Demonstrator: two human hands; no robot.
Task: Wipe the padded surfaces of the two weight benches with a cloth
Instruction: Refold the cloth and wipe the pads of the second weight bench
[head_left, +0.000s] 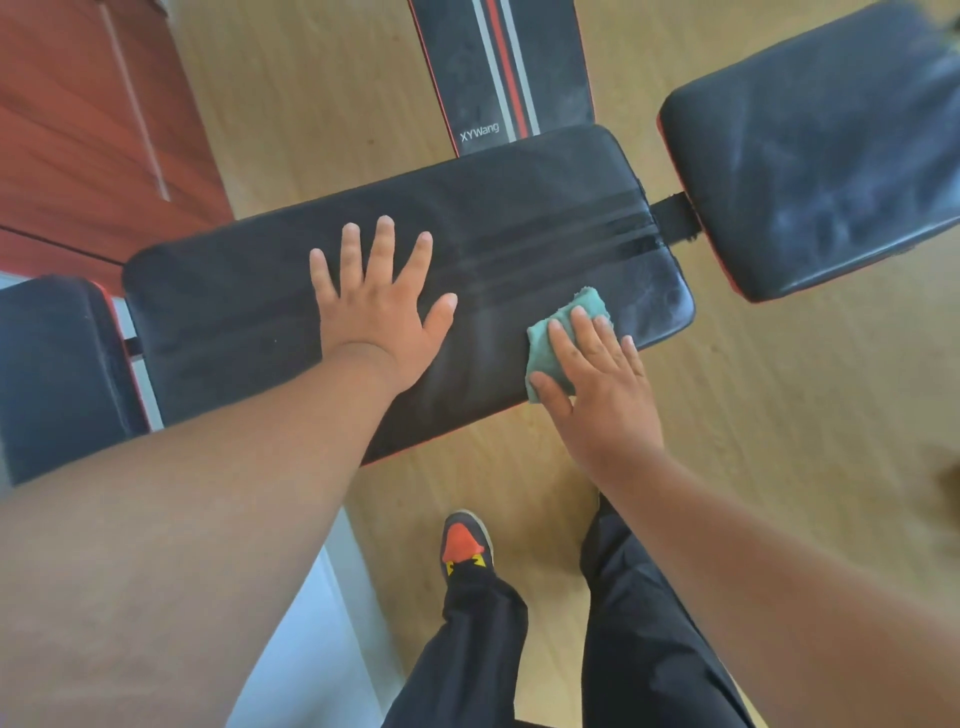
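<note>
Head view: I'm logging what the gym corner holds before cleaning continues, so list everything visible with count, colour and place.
long bench pad: one, black with red edging, centre, lying crosswise
seat pad: one, black, dusty streaks, upper right, joined to the long pad by a black bracket
end pad: one, black, far left edge
second bench pad: one, black with grey and red stripes, "XYWang" lettering, top centre
cloth: one, teal, on the long pad's right near corner
floor: light wood
red-brown panel: one, upper left
shoe: one, black, orange toe, bottom centre
trousers: black, bottom
left hand: flat on the long pad, fingers spread
right hand: fingers pressing the cloth
</note>
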